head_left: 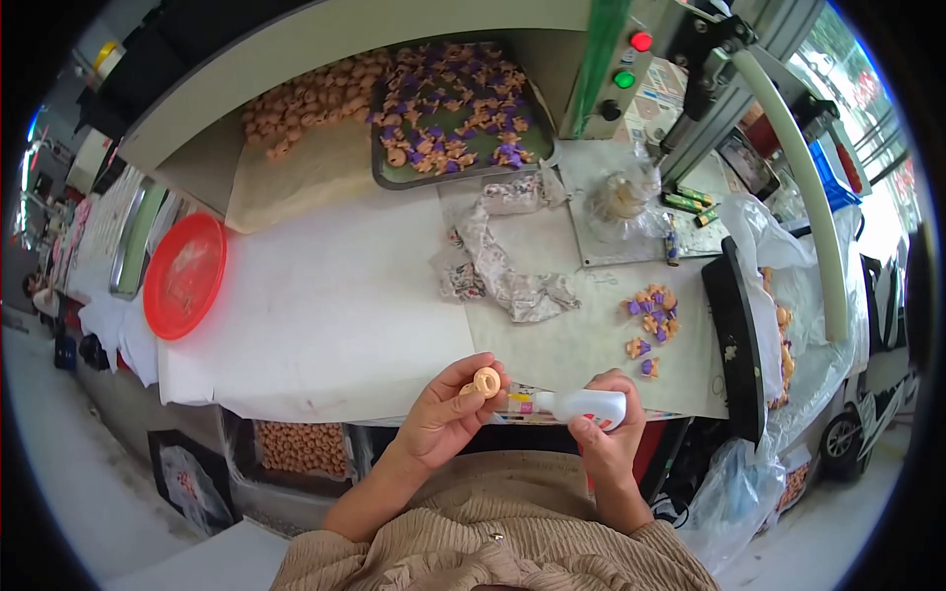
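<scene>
My left hand pinches a small peach-coloured hollow doll head, its round opening turned up. My right hand is wrapped around a white squeeze bottle, which lies on its side with its narrow nozzle pointing left toward the doll head. A small gap seems to separate the nozzle from the head. Both hands are over the front edge of the white-covered table. Beyond the bottle, a loose cluster of small doll bodies in peach and purple lies on the table.
A dark tray of doll bodies and a heap of doll heads sit under the shelf. A red basin stands at the left. Crumpled cloth lies mid-table. A machine with buttons and a black plastic-lined bin are at the right.
</scene>
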### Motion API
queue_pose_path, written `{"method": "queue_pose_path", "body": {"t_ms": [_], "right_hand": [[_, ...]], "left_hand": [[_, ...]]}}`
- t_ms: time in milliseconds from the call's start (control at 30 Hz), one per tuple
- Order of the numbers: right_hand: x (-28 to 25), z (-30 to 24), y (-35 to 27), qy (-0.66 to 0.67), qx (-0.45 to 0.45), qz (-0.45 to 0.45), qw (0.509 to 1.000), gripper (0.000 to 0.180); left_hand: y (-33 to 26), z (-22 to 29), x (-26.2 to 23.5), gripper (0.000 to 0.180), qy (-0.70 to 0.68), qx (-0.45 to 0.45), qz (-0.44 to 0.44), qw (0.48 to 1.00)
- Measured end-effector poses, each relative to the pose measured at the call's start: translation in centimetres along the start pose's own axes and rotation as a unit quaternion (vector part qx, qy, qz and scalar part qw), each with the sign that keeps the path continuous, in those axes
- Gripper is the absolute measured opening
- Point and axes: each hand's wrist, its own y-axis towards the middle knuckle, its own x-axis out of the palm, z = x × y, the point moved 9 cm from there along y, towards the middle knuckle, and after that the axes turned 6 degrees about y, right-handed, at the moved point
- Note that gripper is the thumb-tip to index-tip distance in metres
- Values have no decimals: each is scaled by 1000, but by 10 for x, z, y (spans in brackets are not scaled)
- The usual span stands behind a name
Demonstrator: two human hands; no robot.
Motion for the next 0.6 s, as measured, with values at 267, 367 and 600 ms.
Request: {"method": "queue_pose_path", "body": {"t_ms": [267, 367, 600], "right_hand": [[1, -19, -1, -95, -98, 20, 990, 32], [11, -18, 0, -133, -121, 3, 984, 32], [20, -20, 0, -175, -150, -3, 973, 36]], "left_hand": [[-2, 6, -4, 41, 59, 7, -8, 998], [-2, 8, -4, 40, 69, 13, 5, 998], [-3, 10, -4, 38, 62, 13, 12, 998]]}}
